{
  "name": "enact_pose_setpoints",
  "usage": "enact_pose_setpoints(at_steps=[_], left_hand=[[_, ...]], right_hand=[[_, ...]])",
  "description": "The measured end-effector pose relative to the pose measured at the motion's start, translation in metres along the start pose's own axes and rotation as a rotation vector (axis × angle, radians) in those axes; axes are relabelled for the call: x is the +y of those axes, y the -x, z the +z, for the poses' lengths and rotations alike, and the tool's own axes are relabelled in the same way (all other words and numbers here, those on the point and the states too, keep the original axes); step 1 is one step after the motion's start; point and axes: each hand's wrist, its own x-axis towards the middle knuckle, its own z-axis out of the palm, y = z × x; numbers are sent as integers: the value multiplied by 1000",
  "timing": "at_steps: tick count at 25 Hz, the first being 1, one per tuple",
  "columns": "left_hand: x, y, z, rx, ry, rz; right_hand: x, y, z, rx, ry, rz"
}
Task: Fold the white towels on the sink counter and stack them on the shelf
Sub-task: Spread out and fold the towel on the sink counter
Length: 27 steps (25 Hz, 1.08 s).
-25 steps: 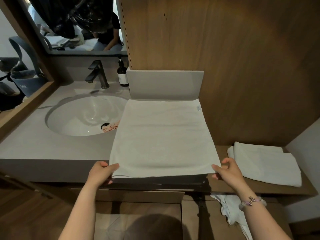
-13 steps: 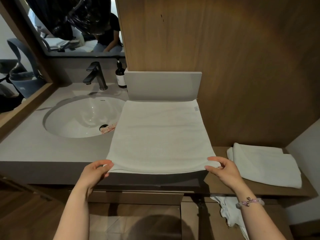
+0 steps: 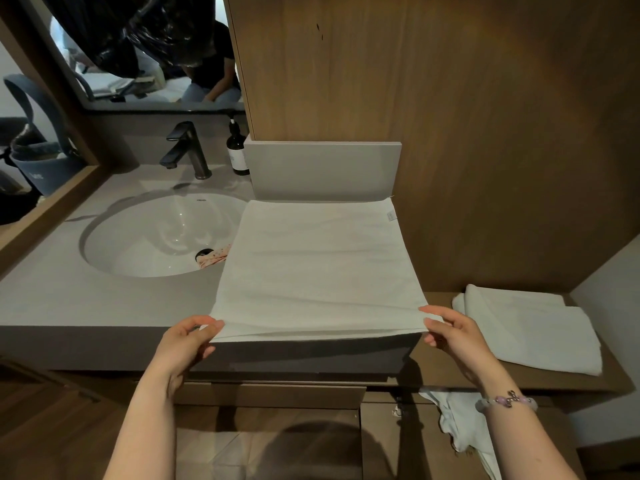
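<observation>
A white towel lies flat on the grey sink counter, right of the basin, its far edge against a grey upstand. My left hand pinches its near left corner at the counter's front edge. My right hand pinches the near right corner, lifting the top layer slightly. A folded white towel rests on the lower wooden shelf to the right.
The white basin holds a pink patterned cloth by the drain. A dark tap and a brown bottle stand behind it. Wood panelling rises at the back. A crumpled white cloth hangs below the shelf.
Both hands had let go of the towel's near corners half a second ago; now they pinch them again. The near edge sits a little higher off the counter.
</observation>
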Motion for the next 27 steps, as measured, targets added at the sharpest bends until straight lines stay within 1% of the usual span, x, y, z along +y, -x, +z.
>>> enact_pose_setpoints(at_steps=[2, 4, 6, 9, 12, 13, 15, 17, 21, 23, 25, 27], left_hand=[[2, 2, -1, -50, 103, -46], [2, 2, -1, -94, 190, -93], [0, 2, 0, -107, 162, -126], [-3, 5, 5, -134, 118, -163], [-1, 12, 8, -137, 107, -221], [-1, 12, 8, -142, 41, -196], [0, 14, 8, -139, -96, -99], [2, 14, 5, -117, -164, -34], [-2, 15, 3, -173, -218, -34], [-5, 19, 4, -164, -217, -21], [-3, 23, 2, -147, -159, 0], [0, 23, -5, -190, -14, 6]], right_hand=[[-4, 0, -1, -11, -112, 37], [-4, -1, 0, -4, -162, 70], [-3, -1, 1, 12, -155, 85], [1, -1, -1, 9, -68, 82], [7, 2, -1, -33, 127, 67], [10, 3, -1, -24, 157, 62], [13, 4, 1, 45, 158, 40], [13, 4, 1, 116, 158, 16], [16, 4, 8, 218, 209, -4], [14, 4, 14, 244, 211, -21], [7, 4, 12, 179, 188, -7], [-5, 4, 3, 6, -6, 32]])
